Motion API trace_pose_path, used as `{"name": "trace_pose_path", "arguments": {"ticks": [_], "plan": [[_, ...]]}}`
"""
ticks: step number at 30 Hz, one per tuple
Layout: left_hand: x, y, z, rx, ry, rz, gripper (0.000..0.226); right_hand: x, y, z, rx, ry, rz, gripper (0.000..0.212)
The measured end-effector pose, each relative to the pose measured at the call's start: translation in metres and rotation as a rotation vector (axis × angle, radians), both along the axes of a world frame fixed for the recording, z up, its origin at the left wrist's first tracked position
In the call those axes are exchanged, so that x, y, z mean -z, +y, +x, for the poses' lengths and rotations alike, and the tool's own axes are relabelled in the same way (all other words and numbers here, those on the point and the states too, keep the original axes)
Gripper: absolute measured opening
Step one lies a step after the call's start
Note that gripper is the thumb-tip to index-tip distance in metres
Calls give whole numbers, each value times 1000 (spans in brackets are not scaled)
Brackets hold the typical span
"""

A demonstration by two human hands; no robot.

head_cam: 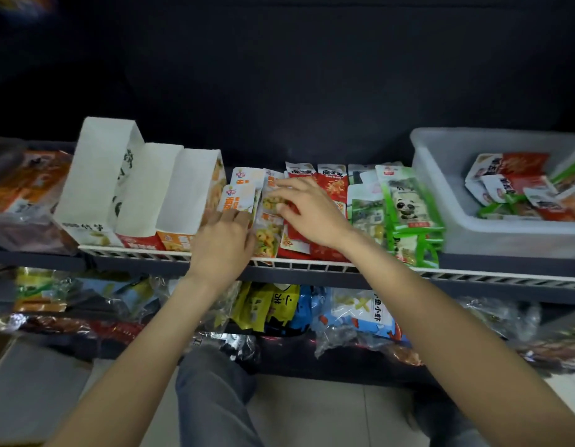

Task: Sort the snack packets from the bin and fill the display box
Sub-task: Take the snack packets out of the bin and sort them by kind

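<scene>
On the shelf stand three white display boxes [170, 195], open at the top. Right of them lie rows of snack packets: yellow-orange ones [239, 191], red ones [333, 185] and green panda ones [405, 204]. My left hand [223, 240] rests on the yellow-orange packets beside the nearest box, its fingers curled over their lower edge. My right hand [307, 211] lies over a yellow packet [270, 201], with thumb and fingers pinching it. A translucent bin [441, 188] at the right holds several mixed packets [512, 185].
A white wire rail [312, 264] runs along the shelf's front edge. Bagged snacks [354, 314] fill the lower shelf. More orange packs [28, 185] sit at the far left. Tiled floor and my grey trouser leg [212, 398] are below.
</scene>
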State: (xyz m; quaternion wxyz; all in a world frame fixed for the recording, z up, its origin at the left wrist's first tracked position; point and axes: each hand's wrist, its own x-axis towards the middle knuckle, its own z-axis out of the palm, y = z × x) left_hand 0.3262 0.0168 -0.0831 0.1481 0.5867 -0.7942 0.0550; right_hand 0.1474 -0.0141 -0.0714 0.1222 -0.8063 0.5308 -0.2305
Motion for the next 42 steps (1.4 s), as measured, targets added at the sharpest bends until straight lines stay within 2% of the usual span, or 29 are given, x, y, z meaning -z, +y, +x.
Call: {"name": "trace_pose_path", "arguments": {"ticks": [3, 6, 8, 11, 13, 17, 22, 24, 27, 29, 31, 34, 37, 39, 42], "plan": [[-23, -6, -38, 244, 156, -120, 29, -28, 22, -52, 92, -77, -87, 29], [-41, -11, -102, 566, 510, -126, 22, -49, 40, -123, 240, -166, -152, 24], [-47, -16, -153, 645, 707, -47, 19, -57, 46, -176, 349, -184, -159, 27], [-52, -33, -229, 723, 734, 61, 17, -58, 45, -253, 490, -76, -102, 35], [-54, -53, -271, 790, 607, 113, 20, -52, 38, -289, 512, 61, 80, 40], [-48, -95, -331, 753, 126, 329, 30, -27, 14, -311, 378, 325, 441, 70], [-41, -118, -372, 695, -222, 330, 36, 5, -24, -315, 262, 654, 692, 82], [-36, -123, -381, 683, -369, 361, 42, 9, -32, -318, 257, 675, 732, 86], [-33, -129, -389, 677, -549, 494, 64, 5, -34, -321, 271, 622, 762, 71], [-34, -130, -392, 688, -541, 546, 70, 0, -32, -326, 325, 509, 695, 48], [-37, -129, -391, 702, -403, 512, 62, -5, -29, -331, 414, 353, 559, 33], [-47, -128, -378, 695, -71, 363, 39, -16, -27, -342, 600, 219, 233, 35], [-61, -122, -351, 625, 250, 263, 30, -34, -9, -341, 778, -33, -29, 37], [-67, -115, -327, 542, 534, 289, 26, -45, 10, -328, 810, -189, -202, 27], [-66, -99, -290, 442, 990, 501, 21, -56, 33, -287, 770, -490, -189, 22]]}}
